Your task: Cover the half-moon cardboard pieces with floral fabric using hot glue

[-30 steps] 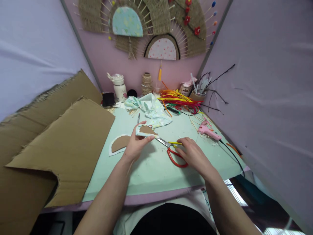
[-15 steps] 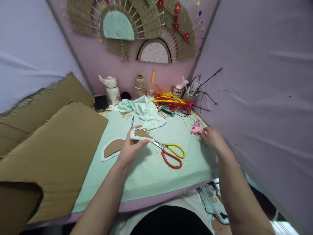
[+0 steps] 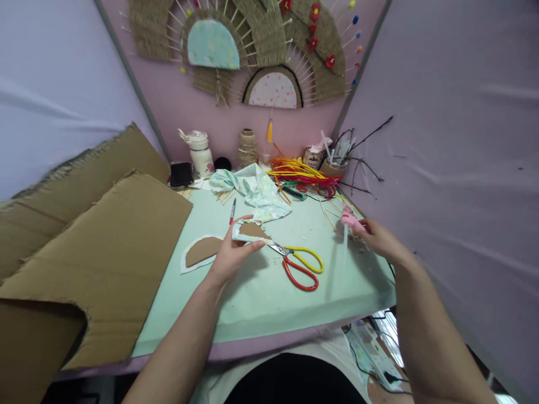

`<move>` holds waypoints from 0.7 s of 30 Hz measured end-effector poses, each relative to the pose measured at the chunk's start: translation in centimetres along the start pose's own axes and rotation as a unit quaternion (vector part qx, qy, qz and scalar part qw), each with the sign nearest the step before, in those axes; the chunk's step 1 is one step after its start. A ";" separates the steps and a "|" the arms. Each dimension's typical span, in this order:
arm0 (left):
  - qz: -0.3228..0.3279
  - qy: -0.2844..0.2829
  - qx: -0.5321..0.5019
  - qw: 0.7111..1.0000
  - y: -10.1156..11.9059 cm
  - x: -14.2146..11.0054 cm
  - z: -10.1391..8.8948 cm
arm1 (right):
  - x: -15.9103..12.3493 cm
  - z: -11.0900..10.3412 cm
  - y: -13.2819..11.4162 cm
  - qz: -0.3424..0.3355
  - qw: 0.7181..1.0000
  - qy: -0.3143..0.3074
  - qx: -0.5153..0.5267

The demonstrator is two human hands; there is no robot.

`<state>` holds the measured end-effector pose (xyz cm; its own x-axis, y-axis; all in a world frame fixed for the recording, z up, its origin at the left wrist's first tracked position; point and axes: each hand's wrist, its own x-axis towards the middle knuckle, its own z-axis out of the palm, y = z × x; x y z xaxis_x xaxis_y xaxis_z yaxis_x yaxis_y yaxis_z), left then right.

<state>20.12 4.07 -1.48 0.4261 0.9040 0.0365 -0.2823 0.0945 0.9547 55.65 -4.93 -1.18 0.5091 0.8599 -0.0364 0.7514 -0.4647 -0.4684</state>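
My left hand [image 3: 236, 251] grips a fabric-edged cardboard half-circle [image 3: 252, 230], its light floral cloth folded over the brown board. Scissors [image 3: 300, 262] with one yellow and one red handle lie on the table, their blade tips hidden behind that piece. At the right, my right hand [image 3: 381, 240] is closed on a pink hot glue gun [image 3: 351, 217], with a clear glue stick [image 3: 346, 241] hanging down from it. A second cardboard half-circle [image 3: 204, 251] on white backing rests left of my left hand. Behind it lies a marker pen [image 3: 233, 211].
Large cardboard sheets [image 3: 113, 252] cover the left side. Crumpled floral fabric [image 3: 256, 191], a white bottle [image 3: 199, 154], a twine spool [image 3: 248, 147] and red and yellow pipe cleaners [image 3: 305, 171] sit at the back. A power strip [image 3: 379, 353] is below the table's right edge.
My right hand has lifted the glue gun a little and shifted right, and its glue stick now hangs more upright. My left hand keeps its piece. The view has swung slightly.
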 end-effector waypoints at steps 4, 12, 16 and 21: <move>0.006 0.010 0.009 1.000 0.3 -0.2 0.4 | -2.9 -0.5 -2.7 -0.056 0.974 -0.039 0.214; 0.023 0.042 0.123 0.991 0.2 -0.6 1.0 | -7.4 2.2 -7.9 -0.109 0.919 -0.144 0.351; 0.036 0.030 0.163 0.985 -0.4 -0.6 1.0 | -8.9 3.5 -9.5 -0.151 0.916 -0.169 0.331; 0.048 0.030 0.164 0.985 -0.7 -0.7 1.0 | -8.7 4.2 -9.9 -0.127 0.902 -0.136 0.389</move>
<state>20.86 3.00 -1.87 0.3568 0.9262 0.1222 -0.0210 -0.1228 0.9922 42.00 -6.95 0.06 0.1610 0.9869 -0.0069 0.2534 -0.0481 -0.9662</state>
